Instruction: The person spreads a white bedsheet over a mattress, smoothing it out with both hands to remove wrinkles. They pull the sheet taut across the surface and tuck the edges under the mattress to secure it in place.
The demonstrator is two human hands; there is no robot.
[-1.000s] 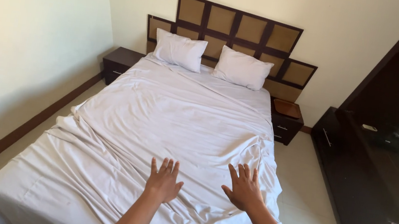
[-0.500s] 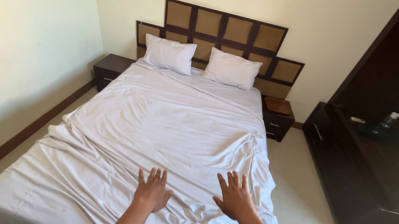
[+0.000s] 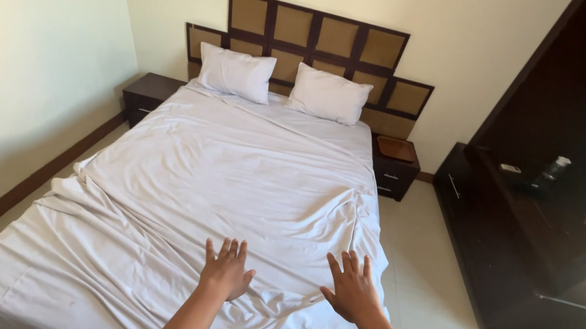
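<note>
At the foot of the bed, the left hand (image 3: 226, 272) and the right hand (image 3: 351, 293) lie palm down on the rumpled white cotton sheet (image 3: 230, 186), side by side but apart, each with its fingers (image 3: 224, 248) spread and holding nothing. The sheet covers the whole mattress of the double bed; it is fairly smooth toward the head and creased in long folds across the lower left part and in a bunched ridge near the right edge, just above the right hand. Two white rectangular pillows (image 3: 236, 72) lean side by side against the dark wooden headboard with tan woven panels (image 3: 313, 39). A dark wooden nightstand (image 3: 392, 166) stands at each side of the head of the bed, the right one carrying a brown tray. Along the right wall runs a dark wooden cabinet (image 3: 517, 239), well apart from the hands.
</note>
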